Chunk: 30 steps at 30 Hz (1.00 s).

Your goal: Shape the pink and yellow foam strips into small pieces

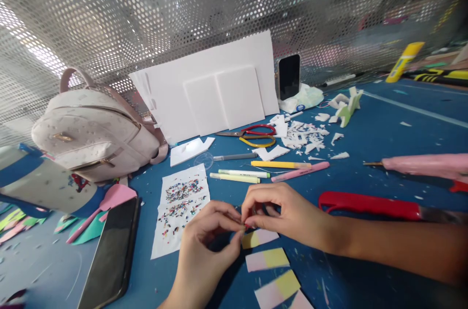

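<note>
My left hand (210, 245) and my right hand (281, 209) meet over the blue table, thumbs and fingertips pinched close together. Between them is something tiny, with a bit of red showing; the fingers cover most of it. Just below lie several small pink-and-yellow paper cards (267, 259) in a column, the top one partly under my right hand. Left of my hands, a white paper sheet (171, 216) carries scattered tiny multicoloured bits (183, 189). Beyond my fingertips several markers lie flat, among them a pale yellow marker (234, 178) and a pink marker (300, 171).
A phone (109, 255) lies at left, near a white backpack (91, 128). Scissors (256, 134), foam scraps (303, 133) and white boards (223, 94) are at the back. On the right are a red-handled tool (369, 204), a pink glue gun (420, 165) and a glue stick (404, 63).
</note>
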Each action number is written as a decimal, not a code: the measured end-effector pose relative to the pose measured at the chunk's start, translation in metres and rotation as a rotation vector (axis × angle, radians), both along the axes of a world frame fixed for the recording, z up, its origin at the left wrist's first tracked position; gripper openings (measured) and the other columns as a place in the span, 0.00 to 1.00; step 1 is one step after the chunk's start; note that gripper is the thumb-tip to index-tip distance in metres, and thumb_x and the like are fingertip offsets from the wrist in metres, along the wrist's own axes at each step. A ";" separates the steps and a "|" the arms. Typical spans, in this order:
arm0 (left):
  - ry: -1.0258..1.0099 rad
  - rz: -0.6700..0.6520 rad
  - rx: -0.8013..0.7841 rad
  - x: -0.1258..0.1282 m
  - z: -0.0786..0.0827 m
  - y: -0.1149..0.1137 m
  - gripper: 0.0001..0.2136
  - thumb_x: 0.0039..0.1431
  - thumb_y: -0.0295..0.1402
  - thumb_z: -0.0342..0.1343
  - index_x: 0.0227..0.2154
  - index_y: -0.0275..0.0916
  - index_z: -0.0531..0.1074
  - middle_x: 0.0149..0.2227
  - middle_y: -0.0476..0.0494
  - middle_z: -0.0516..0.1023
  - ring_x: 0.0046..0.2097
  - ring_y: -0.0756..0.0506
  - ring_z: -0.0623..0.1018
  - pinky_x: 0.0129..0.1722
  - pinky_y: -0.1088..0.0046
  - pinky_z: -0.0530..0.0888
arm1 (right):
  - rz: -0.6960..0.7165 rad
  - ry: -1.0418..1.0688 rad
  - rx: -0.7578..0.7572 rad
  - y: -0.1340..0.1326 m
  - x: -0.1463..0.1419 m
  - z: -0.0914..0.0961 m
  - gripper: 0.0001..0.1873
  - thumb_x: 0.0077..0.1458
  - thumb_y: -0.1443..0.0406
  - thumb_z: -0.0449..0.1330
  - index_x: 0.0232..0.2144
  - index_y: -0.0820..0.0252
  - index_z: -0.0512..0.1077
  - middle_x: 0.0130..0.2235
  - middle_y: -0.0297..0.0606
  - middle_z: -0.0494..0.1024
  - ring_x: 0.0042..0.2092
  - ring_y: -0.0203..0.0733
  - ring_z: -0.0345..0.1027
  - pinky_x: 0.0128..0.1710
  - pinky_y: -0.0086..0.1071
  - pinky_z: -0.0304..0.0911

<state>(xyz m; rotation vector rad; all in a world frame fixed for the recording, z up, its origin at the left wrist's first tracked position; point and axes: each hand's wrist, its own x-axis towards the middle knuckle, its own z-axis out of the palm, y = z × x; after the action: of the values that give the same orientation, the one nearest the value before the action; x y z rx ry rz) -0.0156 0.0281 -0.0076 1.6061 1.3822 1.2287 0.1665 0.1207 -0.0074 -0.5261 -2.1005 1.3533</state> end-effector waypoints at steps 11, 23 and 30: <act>0.196 0.015 0.182 0.002 0.005 -0.002 0.08 0.54 0.20 0.58 0.27 0.39 0.78 0.35 0.43 0.78 0.37 0.45 0.80 0.36 0.71 0.77 | -0.013 -0.059 -0.048 -0.001 0.000 0.002 0.02 0.53 0.67 0.67 0.31 0.62 0.79 0.29 0.33 0.76 0.26 0.31 0.60 0.25 0.24 0.55; 0.324 -0.062 0.297 -0.003 0.005 -0.004 0.09 0.56 0.17 0.57 0.31 0.38 0.76 0.37 0.44 0.77 0.39 0.48 0.79 0.39 0.75 0.75 | 0.051 -0.036 0.092 -0.002 0.001 0.002 0.02 0.57 0.72 0.63 0.31 0.62 0.74 0.31 0.32 0.71 0.29 0.31 0.61 0.28 0.24 0.57; 0.245 -0.039 0.239 -0.002 0.007 -0.002 0.08 0.57 0.19 0.57 0.30 0.39 0.75 0.36 0.46 0.78 0.37 0.49 0.80 0.39 0.76 0.75 | 0.069 -0.072 0.031 -0.004 0.001 0.006 0.02 0.59 0.71 0.59 0.34 0.62 0.70 0.32 0.31 0.69 0.28 0.30 0.56 0.26 0.24 0.54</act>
<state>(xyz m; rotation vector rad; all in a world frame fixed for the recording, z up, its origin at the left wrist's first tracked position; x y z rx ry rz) -0.0173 0.0258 -0.0007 1.9957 1.3833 1.2442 0.1676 0.1169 -0.0013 -0.5010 -2.2125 1.3564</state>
